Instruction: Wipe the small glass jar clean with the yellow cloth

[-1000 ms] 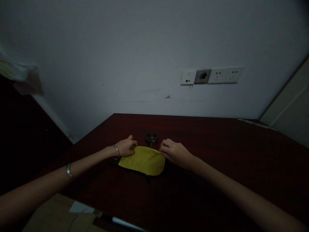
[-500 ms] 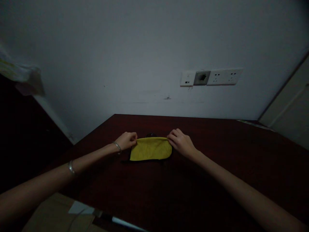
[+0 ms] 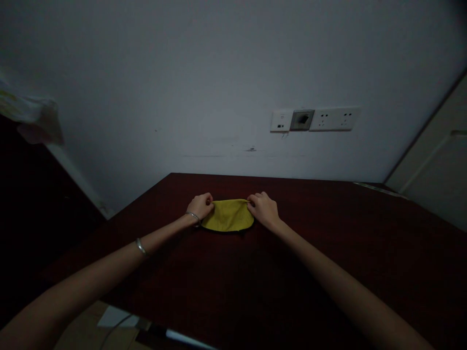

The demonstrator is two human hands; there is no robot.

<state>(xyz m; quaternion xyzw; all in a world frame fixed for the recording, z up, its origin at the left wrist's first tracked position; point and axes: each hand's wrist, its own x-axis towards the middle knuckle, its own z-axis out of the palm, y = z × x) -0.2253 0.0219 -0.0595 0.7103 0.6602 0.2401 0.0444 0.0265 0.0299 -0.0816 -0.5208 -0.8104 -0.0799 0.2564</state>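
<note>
A yellow cloth with a dark underside is held out over the dark red-brown table. My left hand pinches its far left corner, fingers closed. My right hand pinches its far right corner the same way. The cloth hangs slack between the two hands, its lower edge near the tabletop. Two bracelets sit on my left arm. The small glass dish seen earlier is hidden behind the cloth.
A white wall stands behind the table with a strip of sockets. A pale door or panel is at the right. Light paper and a white object lie below the table's near left edge.
Both hands have carried the yellow cloth away from me, lifting its far edge. The cloth now covers the small glass dish that stood behind it.
</note>
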